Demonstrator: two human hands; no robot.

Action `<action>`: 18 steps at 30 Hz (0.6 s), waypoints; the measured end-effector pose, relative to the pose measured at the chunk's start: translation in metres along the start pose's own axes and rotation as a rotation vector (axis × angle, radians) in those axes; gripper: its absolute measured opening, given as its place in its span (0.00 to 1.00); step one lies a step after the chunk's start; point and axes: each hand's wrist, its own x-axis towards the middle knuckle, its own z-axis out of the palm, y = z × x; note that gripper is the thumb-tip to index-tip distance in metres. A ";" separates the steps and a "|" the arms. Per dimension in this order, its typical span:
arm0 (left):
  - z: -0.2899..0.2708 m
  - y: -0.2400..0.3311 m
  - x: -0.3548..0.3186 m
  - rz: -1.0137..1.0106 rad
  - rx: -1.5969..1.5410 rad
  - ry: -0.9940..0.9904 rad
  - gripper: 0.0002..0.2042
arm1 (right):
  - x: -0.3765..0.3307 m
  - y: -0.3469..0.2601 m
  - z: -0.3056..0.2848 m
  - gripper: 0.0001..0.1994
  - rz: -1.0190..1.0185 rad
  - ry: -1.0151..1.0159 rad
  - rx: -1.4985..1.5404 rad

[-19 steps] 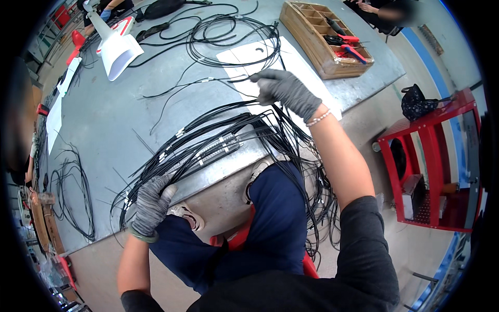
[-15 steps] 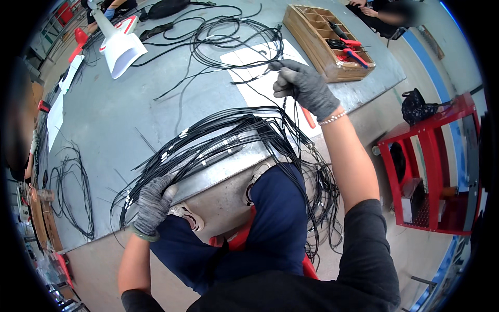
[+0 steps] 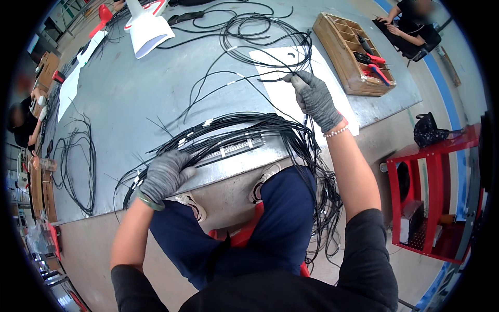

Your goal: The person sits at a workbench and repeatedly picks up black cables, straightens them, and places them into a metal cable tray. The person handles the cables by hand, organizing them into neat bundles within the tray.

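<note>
A thick bundle of black cables [image 3: 236, 125] with white labels lies along the near edge of the table. My left hand [image 3: 166, 176], in a grey glove, is closed over the left end of this bundle; its fingertips are partly hidden. Farther right, my gloved right hand [image 3: 313, 99] is raised above a white paper sheet [image 3: 338, 104], pinching a black cable [image 3: 244, 78] between thumb and fingers. Beneath the bundle shows a slotted strip [image 3: 239, 148] at the table edge. Loose cable ends [image 3: 327, 192] hang off the table beside my right knee.
Coiled black cables [image 3: 244, 31] lie at the back of the grey table [image 3: 125, 99], and another coil [image 3: 65, 171] at the left. A wooden box [image 3: 338, 57] holds pliers and other tools. A red shelf cart [image 3: 431, 197] stands at the right. Other people sit across and at left.
My right hand has turned and still pinches a cable. My left hand has shifted slightly along the bundle, and its fingers now lie farther over it. The whole view has swung a little.
</note>
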 end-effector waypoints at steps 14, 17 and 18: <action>-0.099 0.038 0.188 0.098 -0.221 0.454 0.26 | -0.014 -0.004 -0.014 0.14 -0.135 -0.181 0.057; -0.090 -0.004 0.176 0.237 -0.347 0.486 0.17 | -0.016 -0.003 -0.015 0.13 -0.177 -0.167 -0.122; -0.111 0.010 0.156 0.228 -0.195 0.549 0.17 | -0.018 0.001 -0.020 0.14 -0.226 -0.137 -0.188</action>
